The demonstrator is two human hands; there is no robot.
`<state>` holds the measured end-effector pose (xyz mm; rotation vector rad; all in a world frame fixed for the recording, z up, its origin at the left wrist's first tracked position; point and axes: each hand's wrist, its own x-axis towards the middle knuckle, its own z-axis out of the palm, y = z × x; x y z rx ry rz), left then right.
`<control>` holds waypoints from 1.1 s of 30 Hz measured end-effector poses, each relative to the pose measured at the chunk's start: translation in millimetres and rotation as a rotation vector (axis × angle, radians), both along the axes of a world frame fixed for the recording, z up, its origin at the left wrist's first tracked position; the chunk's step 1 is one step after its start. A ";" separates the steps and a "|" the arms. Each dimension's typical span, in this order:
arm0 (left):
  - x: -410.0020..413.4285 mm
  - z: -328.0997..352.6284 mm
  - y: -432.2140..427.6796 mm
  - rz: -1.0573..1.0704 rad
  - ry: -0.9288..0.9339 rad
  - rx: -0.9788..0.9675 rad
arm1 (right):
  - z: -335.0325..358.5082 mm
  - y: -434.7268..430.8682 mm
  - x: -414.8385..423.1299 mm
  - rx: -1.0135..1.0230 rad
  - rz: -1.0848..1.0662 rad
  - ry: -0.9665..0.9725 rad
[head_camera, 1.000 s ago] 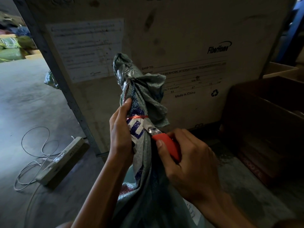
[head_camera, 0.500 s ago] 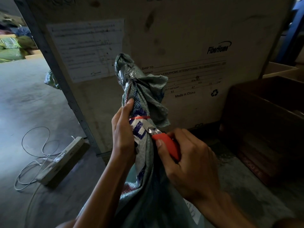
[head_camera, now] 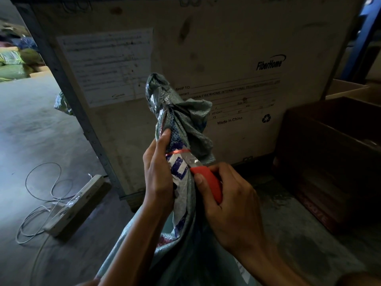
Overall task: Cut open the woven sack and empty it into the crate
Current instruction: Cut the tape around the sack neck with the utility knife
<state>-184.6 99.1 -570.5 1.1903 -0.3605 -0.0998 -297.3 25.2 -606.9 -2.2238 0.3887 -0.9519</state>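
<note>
The grey-green woven plastic sack [head_camera: 181, 234] stands upright in the middle of the view, its neck bunched and twisted, the loose top flopping toward 1 o'clock. A thin red string tie [head_camera: 177, 153] circles the neck. The left hand [head_camera: 158, 174] is wrapped around the neck just under and over the tie, thumb pointing up along the fabric toward 12 o'clock, gripping it firmly. The right hand [head_camera: 228, 201] is closed around the red plastic handle of a utility knife [head_camera: 206, 180]; the short silver blade points toward 11 o'clock and its tip lies against the sack right at the red tie.

Behind the sack rises a large pale shipping crate [head_camera: 237, 48] with a metal-edged corner, printed "FiberHome" and "Made in China", and a white paper sheet [head_camera: 107, 65] stuck on its face at 10 o'clock. At 3 o'clock sits a dark brown open cardboard box [head_camera: 329, 162]. On the concrete floor [head_camera: 41, 141] at 8 o'clock lies a white power strip [head_camera: 74, 205] with a loose coil of grey cable [head_camera: 41, 193] beside it. Green bundles, blurred, sit far off at 10 o'clock.
</note>
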 end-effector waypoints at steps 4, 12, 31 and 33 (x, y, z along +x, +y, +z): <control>-6.5 -0.4 -4.0 0.015 -0.030 0.016 | -2.8 -0.4 1.1 0.005 -0.015 -0.013; -9.5 -12.1 -17.4 0.258 0.192 0.085 | -6.2 -5.4 8.6 -0.120 -0.177 0.020; -23.7 -40.2 -26.6 -0.345 -0.012 0.052 | 12.3 -80.2 12.8 0.643 0.037 -0.096; -23.3 -37.8 -26.1 -0.376 0.040 0.033 | 15.7 -82.1 10.6 0.761 0.156 -0.146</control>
